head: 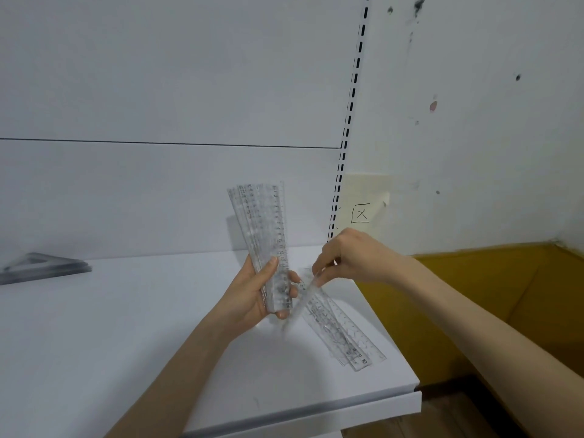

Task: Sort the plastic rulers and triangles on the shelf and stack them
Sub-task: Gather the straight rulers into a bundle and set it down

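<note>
Ruler-gathering step: left hand [256, 292] curled round an upright fan of clear rulers [268, 229], right hand [350, 257] pinching a single ruler [300, 306] above the loose pile [343, 338] at five o'clock on the shelf [126, 327]; triangle stack [44, 267] at nine o'clock; next move probably calls for squaring that ruler into the fan.

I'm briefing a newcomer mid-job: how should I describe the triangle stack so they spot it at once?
Start from the white shelf and follow it to the far left. There, near the back panel, lies the triangle stack, flat. Unlike the long clear rulers lying at the right, it is wedge-shaped and darker grey.
</note>
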A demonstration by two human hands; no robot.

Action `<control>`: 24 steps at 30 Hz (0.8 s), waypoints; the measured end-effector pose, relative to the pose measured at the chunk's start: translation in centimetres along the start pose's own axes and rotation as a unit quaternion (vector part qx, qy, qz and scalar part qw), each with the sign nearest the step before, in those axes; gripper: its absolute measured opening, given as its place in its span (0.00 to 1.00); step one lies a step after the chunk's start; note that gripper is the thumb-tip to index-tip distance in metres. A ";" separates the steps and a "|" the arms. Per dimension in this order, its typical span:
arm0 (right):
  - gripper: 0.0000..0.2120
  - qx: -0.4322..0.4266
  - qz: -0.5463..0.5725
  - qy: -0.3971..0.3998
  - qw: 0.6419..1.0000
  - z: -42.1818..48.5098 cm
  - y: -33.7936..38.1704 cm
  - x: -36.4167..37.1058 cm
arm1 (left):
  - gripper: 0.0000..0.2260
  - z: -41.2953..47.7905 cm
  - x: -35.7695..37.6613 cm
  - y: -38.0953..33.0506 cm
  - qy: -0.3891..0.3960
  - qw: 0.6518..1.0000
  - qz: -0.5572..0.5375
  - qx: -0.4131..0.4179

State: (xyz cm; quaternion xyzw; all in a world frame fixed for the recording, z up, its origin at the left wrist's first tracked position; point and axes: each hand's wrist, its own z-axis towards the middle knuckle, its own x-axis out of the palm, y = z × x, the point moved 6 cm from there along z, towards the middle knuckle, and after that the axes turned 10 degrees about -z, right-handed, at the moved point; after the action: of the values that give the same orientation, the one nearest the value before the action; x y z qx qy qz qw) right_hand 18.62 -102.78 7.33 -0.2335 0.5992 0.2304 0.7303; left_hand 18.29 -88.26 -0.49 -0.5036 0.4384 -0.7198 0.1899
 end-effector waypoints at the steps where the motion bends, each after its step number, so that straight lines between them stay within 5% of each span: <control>1: 0.06 -0.004 0.052 -0.013 0.999 -0.2 -0.5 -0.5 | 0.19 0.0 0.0 -0.1 0.000 1.000 -0.005 0.004; 6: 0.09 0.074 0.443 -0.055 0.892 -1.0 -1.7 -1.6 | 0.19 0.1 0.0 -0.4 0.008 1.000 -0.015 0.016; 11: 0.10 0.138 0.557 -0.017 0.819 1.8 0.6 0.9 | 0.20 0.1 0.1 -0.2 0.004 1.000 0.003 0.023; 17: 0.11 0.190 0.555 -0.032 0.809 3.7 0.6 2.0 | 0.23 0.1 0.3 -0.4 0.032 0.999 0.003 0.021; 24: 0.11 0.202 0.366 -0.064 0.906 4.0 0.9 0.6 | 0.24 0.3 0.0 -0.3 0.023 0.999 0.024 0.026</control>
State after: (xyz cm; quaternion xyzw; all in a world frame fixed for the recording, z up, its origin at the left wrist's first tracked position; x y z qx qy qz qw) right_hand 21.25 -99.53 7.41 0.1703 0.6286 0.3696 0.6628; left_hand 18.61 -88.19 -0.22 -0.4710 0.4359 -0.7377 0.2099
